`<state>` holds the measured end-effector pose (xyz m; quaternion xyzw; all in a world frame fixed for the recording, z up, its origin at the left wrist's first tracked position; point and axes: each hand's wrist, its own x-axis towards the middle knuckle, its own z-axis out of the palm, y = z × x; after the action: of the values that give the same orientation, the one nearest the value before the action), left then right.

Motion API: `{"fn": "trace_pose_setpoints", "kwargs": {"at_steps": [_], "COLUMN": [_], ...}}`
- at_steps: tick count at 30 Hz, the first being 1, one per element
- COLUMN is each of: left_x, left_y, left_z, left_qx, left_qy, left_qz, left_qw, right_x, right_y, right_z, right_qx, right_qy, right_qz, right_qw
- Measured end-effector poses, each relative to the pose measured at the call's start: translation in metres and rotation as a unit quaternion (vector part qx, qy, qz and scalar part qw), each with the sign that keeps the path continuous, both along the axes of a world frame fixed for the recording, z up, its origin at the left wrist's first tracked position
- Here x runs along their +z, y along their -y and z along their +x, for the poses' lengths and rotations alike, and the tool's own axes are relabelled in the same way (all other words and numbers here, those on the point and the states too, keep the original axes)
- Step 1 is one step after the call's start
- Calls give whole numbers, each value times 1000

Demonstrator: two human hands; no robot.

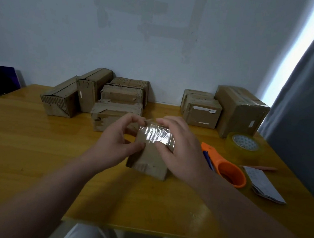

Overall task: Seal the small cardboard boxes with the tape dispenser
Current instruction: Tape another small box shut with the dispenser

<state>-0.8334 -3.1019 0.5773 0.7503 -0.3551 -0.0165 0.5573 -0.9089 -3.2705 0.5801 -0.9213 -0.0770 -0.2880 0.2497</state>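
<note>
Pale trouser knees (pixel 87 235) show at the bottom edge. At the centre, the left hand (pixel 116 140) and the right hand (pixel 180 147) both curl their fingers round a small brown cardboard box (pixel 149 163) with shiny clear tape (pixel 157 135) on it, over the yellow wooden tabletop (pixel 36 156). Right of it lies an orange plastic tape dispenser (pixel 227 169). More brown cardboard boxes (pixel 120 95) stand behind.

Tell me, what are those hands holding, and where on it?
Both hold one small cardboard box: the left hand grips its left side, the right hand its right side, near the shiny taped top.
</note>
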Motion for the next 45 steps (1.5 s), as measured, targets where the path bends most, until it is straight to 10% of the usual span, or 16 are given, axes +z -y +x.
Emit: {"fn": "trace_pose_setpoints", "kwargs": {"at_steps": [19,26,35,45], "left_x": [-48,-48,-52,-52], "left_y": [-2,-1,-7,-9], "left_z": [8,6,21,22], "left_qx": [50,10,-39,-42], "left_qy": [304,286,254,223], "left_qz": [108,97,195,248], "left_qw": [945,953,946,942], "right_x": [-28,-16,-17,-58], "right_y": [20,46,45,55], "right_z": [-31,-27,-8,10], "right_qx": [155,85,117,21], "right_qy": [-50,-66,-89,146], "right_qz": [-43,-138,-447,-664], "right_qw": [986,985,882,733]}}
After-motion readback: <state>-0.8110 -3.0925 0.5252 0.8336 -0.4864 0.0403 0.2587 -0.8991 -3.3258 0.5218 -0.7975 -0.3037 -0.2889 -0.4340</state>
